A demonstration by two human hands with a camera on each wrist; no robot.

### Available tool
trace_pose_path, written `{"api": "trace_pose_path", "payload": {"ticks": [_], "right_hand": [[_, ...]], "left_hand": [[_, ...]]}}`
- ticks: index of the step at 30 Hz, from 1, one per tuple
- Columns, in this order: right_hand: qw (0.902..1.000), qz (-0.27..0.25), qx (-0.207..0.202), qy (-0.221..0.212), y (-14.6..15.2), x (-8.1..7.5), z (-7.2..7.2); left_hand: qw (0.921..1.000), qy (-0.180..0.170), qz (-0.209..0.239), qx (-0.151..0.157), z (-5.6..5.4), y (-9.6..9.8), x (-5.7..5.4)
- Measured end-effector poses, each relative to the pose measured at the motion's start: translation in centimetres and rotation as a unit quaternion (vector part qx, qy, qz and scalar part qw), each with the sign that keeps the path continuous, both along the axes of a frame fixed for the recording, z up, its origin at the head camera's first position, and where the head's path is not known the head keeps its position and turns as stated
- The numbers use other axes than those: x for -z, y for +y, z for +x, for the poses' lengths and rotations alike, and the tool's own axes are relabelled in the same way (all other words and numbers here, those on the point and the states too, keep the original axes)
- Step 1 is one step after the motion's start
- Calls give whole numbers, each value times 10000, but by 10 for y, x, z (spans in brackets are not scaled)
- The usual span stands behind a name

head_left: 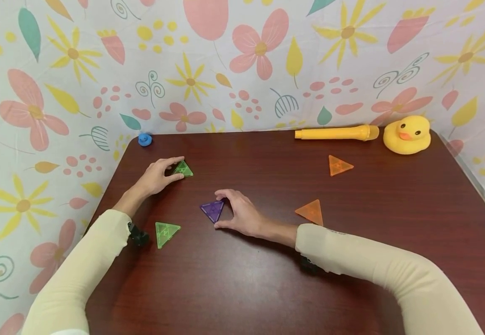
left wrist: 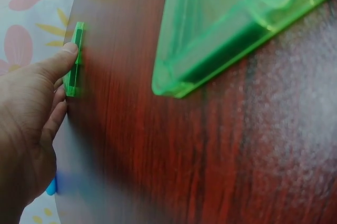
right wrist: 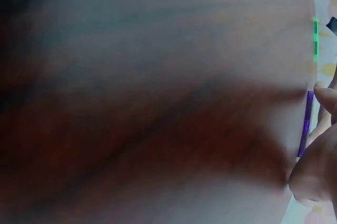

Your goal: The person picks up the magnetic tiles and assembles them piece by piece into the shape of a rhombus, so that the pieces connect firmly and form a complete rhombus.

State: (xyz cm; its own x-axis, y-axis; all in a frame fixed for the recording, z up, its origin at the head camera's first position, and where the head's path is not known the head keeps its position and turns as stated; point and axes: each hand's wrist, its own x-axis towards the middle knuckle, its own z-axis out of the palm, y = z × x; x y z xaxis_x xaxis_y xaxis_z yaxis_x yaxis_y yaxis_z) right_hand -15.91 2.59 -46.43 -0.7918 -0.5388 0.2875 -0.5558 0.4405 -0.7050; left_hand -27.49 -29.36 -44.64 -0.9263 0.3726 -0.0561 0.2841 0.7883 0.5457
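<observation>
My left hand [head_left: 154,177] holds a translucent green triangular magnetic tile [head_left: 184,170] on the table's left side, thumb and index finger at its edges. In the left wrist view the thumb lies over the edge of that tile [left wrist: 76,68]. My right hand [head_left: 244,215] curves round a purple triangular magnetic tile [head_left: 212,211] near the middle, the thumb by its lower corner and the index finger above it. In the right wrist view the purple tile [right wrist: 306,124] lies between thumb and fingers, with a gap at its lower end.
Another green triangular tile [head_left: 166,233] lies nearer me on the left. Two orange triangular tiles, one farther back [head_left: 339,165] and one beside my right sleeve [head_left: 312,212], lie to the right. A small blue duck [head_left: 144,139], a yellow toy microphone [head_left: 336,133] and a yellow duck [head_left: 407,135] line the back edge.
</observation>
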Motion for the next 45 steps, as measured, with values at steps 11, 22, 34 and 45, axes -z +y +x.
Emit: {"api": "trace_pose_path", "payload": {"ticks": [11,22,34,45], "right_hand": [[9991,289,227,192,-6,1,-1],[9993,278,-59,244,0,-2,-15],[9977,627,-76,260,1,-3,-16],[9991,403,-73,51,2,-4,-17]], "left_hand": [[9997,-82,241,-63,-1,1,-2],[9904,-516,1281,-53,-6,4,-3],[9894,-801,1203,-154,-6,6,-5],[9847,-852,1443,-471,0,2,-9]]}}
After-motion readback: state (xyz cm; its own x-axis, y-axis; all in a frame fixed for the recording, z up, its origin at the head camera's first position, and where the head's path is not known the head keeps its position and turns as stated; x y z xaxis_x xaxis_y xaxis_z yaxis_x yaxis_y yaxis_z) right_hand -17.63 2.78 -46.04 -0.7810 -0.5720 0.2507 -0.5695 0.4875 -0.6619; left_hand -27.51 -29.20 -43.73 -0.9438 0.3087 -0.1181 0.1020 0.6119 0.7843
